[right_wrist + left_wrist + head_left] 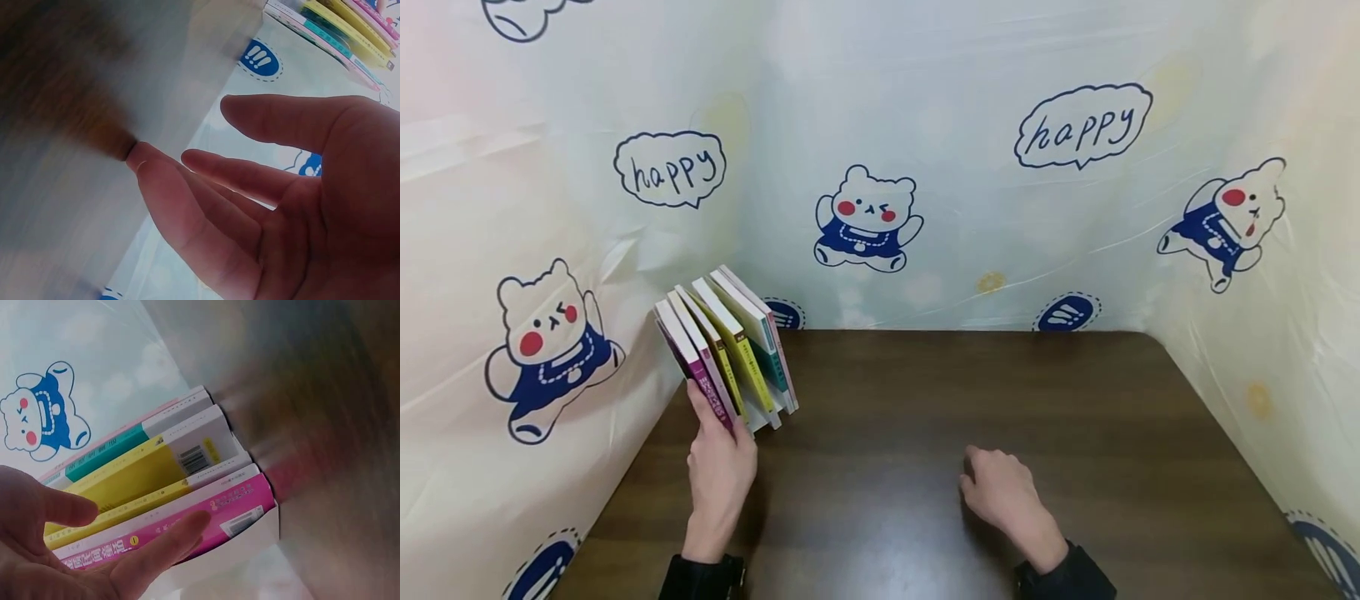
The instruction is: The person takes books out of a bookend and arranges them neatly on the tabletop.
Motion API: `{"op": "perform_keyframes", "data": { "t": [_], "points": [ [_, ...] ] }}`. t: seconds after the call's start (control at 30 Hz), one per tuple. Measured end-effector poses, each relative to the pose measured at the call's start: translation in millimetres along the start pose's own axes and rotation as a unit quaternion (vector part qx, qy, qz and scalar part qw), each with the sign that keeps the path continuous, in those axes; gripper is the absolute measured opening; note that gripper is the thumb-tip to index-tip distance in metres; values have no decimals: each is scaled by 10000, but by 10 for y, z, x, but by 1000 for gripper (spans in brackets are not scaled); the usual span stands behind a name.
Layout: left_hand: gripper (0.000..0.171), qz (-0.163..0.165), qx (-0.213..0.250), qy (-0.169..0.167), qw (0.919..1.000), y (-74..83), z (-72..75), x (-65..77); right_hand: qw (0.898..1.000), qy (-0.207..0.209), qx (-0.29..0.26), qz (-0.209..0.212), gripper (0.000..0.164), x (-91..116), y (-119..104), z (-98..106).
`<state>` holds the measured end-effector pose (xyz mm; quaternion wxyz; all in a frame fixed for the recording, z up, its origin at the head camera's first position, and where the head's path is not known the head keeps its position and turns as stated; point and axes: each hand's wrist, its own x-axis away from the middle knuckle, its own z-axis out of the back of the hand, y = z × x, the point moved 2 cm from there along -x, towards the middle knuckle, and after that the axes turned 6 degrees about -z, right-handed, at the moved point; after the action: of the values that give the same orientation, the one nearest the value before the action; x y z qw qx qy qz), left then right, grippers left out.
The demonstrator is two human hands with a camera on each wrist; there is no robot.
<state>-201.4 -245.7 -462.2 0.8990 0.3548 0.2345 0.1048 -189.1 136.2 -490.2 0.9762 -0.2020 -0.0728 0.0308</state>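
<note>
Several thin books stand side by side at the left back of the table, spines towards me. Their spines include a magenta book (pixel 235 502), yellow books (pixel 125 475) and a teal-and-white book (pixel 769 365). At the front of this row is my left hand (pixel 722 467). Its fingers lie fairly straight by the magenta spine, and the thumb points across the yellow ones; whether they touch is hard to tell. My right hand (pixel 1003 492) rests at the right of the table with loosely bent fingers, a fingertip by the tabletop, and holds nothing.
The brown wooden table (pixel 880 400) spreads below both hands. A pale cloth (pixel 962 100) printed with bears and "happy" bubbles hangs behind it and along both sides. A white curved sheet (pixel 240 547) shows beside the magenta book.
</note>
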Motion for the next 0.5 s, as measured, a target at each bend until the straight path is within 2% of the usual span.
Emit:
{"op": "perform_keyframes", "data": {
  "t": [0.23,0.5],
  "points": [
    [92,-224,-216,18,9995,22,39,-99,9999,66,44,-66,44,-30,3,33],
    [92,-194,-588,-313,9976,-46,93,-177,9999,-1,101,-94,42,-34,8,17]
  ]
}}
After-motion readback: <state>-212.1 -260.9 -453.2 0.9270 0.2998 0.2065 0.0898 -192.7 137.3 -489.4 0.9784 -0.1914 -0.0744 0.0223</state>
